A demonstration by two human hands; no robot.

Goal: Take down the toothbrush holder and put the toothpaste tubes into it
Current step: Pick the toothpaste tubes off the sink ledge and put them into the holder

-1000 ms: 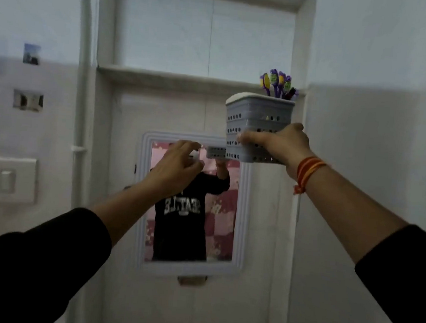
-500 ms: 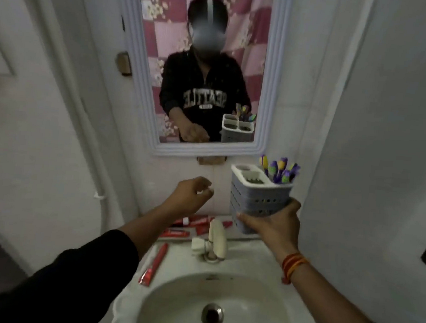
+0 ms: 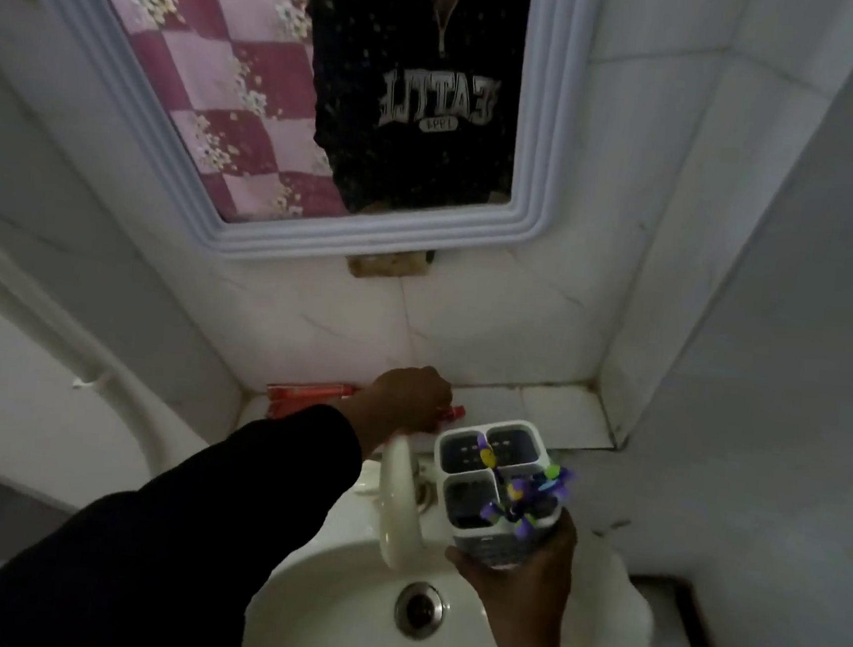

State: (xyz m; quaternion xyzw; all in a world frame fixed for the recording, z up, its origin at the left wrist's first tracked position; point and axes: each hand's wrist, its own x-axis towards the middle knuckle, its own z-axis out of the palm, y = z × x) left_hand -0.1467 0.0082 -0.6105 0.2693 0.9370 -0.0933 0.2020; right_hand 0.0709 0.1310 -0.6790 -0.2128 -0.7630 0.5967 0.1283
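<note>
The right hand (image 3: 520, 584) holds the toothbrush holder (image 3: 497, 489) from below, over the right side of the sink (image 3: 336, 620) and just beside the tap (image 3: 398, 501). Its grip is closed around the lower part of the holder, which stands nearly upright with its open top toward the camera. The holder has four compartments; the toothbrushes (image 3: 522, 497) with purple and yellow handles stand in the near right one, and the other three look empty.

The left hand (image 3: 410, 399) reaches to the ledge (image 3: 556, 412) behind the sink, under the mirror (image 3: 289, 105). It lies on top of the red toothpaste tubes (image 3: 304, 395), which rest flat against the wall; their ends show on both sides of the hand. The fingers are curled downward, but they are hidden under the hand, so I cannot tell if this grip already closed on a tube or only touches it.

I judge that the holder is already taken down, and the step in hand is to pick up the first tube. The next move calls for a firm pinch on one tube, lifting it clear of the others, turning it upright and lowering it into an empty compartment. The right hand should keep the holder level and steady, otherwise the tube may catch on the rim
</note>
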